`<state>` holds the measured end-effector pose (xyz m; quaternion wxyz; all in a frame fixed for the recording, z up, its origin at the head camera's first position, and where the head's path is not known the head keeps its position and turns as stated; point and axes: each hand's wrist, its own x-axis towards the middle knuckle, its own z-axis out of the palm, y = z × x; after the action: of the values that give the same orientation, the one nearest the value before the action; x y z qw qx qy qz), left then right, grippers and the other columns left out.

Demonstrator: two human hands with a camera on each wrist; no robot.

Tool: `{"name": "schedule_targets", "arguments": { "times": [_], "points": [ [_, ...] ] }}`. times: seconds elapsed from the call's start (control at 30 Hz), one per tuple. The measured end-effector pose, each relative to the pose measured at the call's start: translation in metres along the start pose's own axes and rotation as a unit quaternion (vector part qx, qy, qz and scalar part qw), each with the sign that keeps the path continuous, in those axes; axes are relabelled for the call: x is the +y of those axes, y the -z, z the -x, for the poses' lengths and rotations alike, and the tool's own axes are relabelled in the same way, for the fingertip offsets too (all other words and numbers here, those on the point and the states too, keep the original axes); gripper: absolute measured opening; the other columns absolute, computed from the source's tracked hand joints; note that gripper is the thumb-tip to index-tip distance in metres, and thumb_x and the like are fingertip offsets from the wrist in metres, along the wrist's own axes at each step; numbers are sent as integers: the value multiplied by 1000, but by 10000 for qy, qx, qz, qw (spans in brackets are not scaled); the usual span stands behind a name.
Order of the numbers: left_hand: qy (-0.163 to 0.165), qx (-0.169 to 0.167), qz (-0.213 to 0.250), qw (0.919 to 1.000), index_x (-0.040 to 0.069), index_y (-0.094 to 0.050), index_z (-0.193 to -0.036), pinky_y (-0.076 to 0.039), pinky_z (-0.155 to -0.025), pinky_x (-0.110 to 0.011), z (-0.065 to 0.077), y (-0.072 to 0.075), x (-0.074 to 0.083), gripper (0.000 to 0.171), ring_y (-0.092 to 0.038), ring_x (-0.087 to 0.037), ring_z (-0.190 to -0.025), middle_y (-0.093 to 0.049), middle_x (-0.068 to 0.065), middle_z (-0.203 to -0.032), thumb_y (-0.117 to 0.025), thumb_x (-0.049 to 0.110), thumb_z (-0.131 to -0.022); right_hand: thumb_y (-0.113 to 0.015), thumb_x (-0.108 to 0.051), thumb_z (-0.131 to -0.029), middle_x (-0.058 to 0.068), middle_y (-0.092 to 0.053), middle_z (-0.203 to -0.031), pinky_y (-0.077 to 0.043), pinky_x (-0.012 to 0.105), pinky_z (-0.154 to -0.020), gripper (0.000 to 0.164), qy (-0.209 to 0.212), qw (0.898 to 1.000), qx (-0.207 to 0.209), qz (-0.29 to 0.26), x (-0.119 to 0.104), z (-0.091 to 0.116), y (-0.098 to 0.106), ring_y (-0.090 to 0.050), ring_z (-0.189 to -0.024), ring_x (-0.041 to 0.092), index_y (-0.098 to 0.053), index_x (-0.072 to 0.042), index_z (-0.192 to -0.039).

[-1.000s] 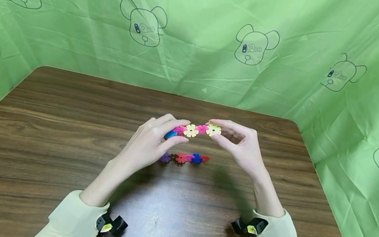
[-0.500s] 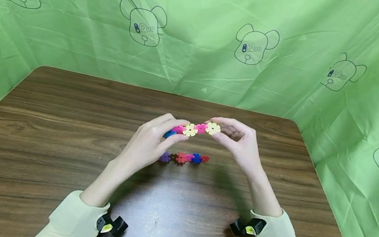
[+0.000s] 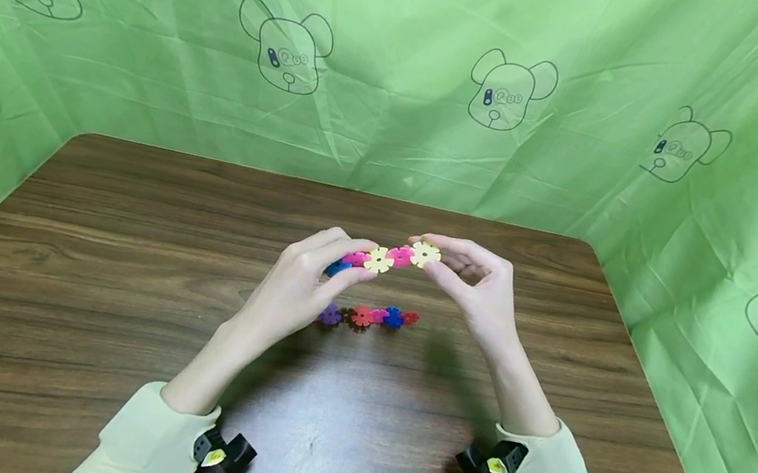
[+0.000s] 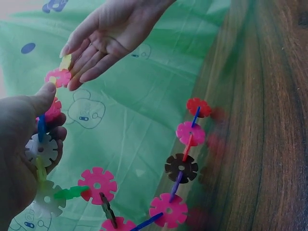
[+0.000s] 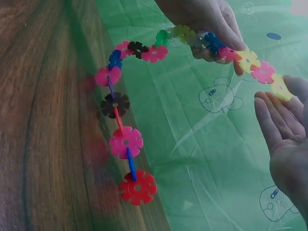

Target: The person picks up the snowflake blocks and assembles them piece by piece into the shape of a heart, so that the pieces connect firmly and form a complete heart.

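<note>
A chain of notched plastic snowflake discs (image 5: 126, 142) in several colours loops between my hands and the tabletop. My left hand (image 3: 299, 277) grips it partway along, thumb and fingers about the pink and blue discs. My right hand (image 3: 485, 293) pinches the yellow end disc (image 3: 425, 255) between thumb and fingers. Between the hands run a pink disc (image 5: 263, 72) and another yellow disc (image 3: 379, 259). From the left hand the chain curves down past white, green and black discs to a red disc (image 5: 138, 187) at its other end, low at the table.
The brown wood-grain table (image 3: 326, 447) spreads beneath both arms. Behind and beside it hangs a green cloth (image 3: 387, 103) printed with cartoon animal heads. A small black camera (image 3: 227, 451) is strapped on the left wrist, and another camera (image 3: 492, 458) on the right.
The right hand and the yellow end of the chain have shifted slightly left. The left hand keeps its hold, and the chain's lower part stays in place.
</note>
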<state>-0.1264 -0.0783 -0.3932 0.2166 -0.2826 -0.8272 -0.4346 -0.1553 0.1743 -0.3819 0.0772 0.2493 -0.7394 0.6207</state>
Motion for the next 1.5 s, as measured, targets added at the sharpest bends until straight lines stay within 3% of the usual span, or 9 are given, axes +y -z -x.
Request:
{"name": "schedule_targets", "arguments": {
  "times": [0.3, 0.5, 0.73, 1.0, 1.17, 1.37, 1.5],
  "points": [
    [147, -58, 63, 9999, 14, -73, -124, -56, -76, -39, -1, 0, 1, 29, -62, -18, -96, -71, 2, -100, -72, 23, -97, -74, -10, -95, 3, -79, -117, -59, 26, -84, 29, 3, 9998, 189, -110, -2, 2, -5, -76, -108, 18, -72, -6, -123],
    [231, -26, 11, 9997, 14, -74, -122, -53, -76, -33, -2, 1, 2, 28, -61, -18, -95, -74, 2, -103, -73, 23, -96, -75, -12, -94, 0, -80, -114, -56, 23, -76, 29, -15, 9996, 249, 134, -2, 4, -7, -77, -101, 14, -74, -11, -123],
    [344, 63, 21, 9994, 15, -74, -121, -52, -73, -39, -2, -1, 4, 27, -57, -15, -88, -74, 2, -100, -73, 25, -96, -74, -6, -94, 1, -80, -114, -61, 27, -85, 32, 56, 9990, 277, -343, -1, 4, -11, -77, -105, 15, -71, 0, -126],
    [303, 176, 59, 9994, 13, -75, -118, -51, -78, -34, -3, -1, 5, 26, -59, -15, -88, -74, 1, -97, -75, 24, -94, -75, -8, -93, -2, -80, -113, -60, 23, -80, 33, 33, 9988, 422, -243, 2, 5, -17, -77, -99, 10, -72, -2, -125],
    [368, 240, 54, 9990, 12, -75, -118, -53, -80, -36, -2, 0, 3, 28, -62, -18, -91, -74, 0, -97, -77, 23, -93, -75, -10, -94, -1, -79, -116, -59, 23, -81, 35, -89, 9992, 331, -208, 2, 4, -19, -76, -101, 12, -71, -6, -129],
    [528, 283, 215, 9980, 13, -75, -119, -55, -86, -37, -2, 2, 1, 29, -65, -15, -98, -75, 0, -100, -78, 23, -92, -72, -5, -95, 3, -75, -126, -59, 29, -93, 57, -202, 9994, -63, -273, 2, 0, -10, -74, -110, 19, -55, -15, -148],
    [640, 248, 265, 9973, 14, -75, -119, -55, -90, -41, -2, 3, 1, 29, -66, -15, -99, -75, 1, -100, -78, 24, -92, -73, -8, -94, 6, -72, -131, -56, 28, -100, 56, -361, 9989, -240, 192, 7, -2, 0, -71, -116, 18, -57, -18, -147]
  ]
}}
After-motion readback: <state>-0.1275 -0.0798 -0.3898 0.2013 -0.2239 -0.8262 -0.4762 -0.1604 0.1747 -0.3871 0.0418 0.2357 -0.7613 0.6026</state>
